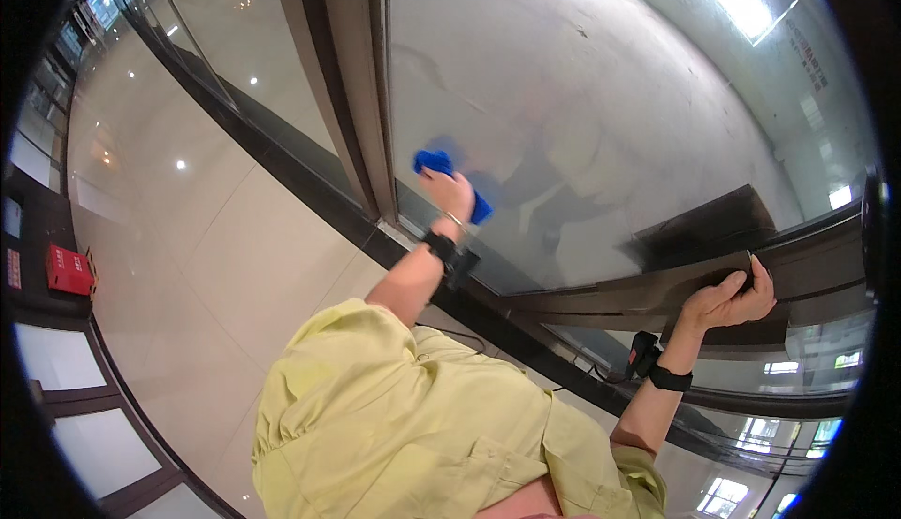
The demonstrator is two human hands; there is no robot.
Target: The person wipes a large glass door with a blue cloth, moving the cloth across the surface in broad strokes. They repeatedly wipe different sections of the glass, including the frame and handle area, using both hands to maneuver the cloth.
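A bunched blue cloth (433, 161) is in my left hand (450, 194), pressed against the lower part of a large glass door panel (563, 97) beside its brown metal frame (355, 82). Part of the cloth sticks out below the palm. My right hand (732, 299) has its fingers curled around the end of a broad, flat brown door handle (676, 281); some fingertips are hidden behind it. A dark matching plate (704, 227) shows through or in the glass. Both wrists wear black straps with small devices.
Beige polished tiles (211, 237) stretch out on the left, bordered by a black floor strip (295, 185) under the glass. A red box (69, 270) stands by the dark-framed panels at far left. Thin black cable (457, 336) hangs near my body. More glass (211, 19) continues beyond the frame.
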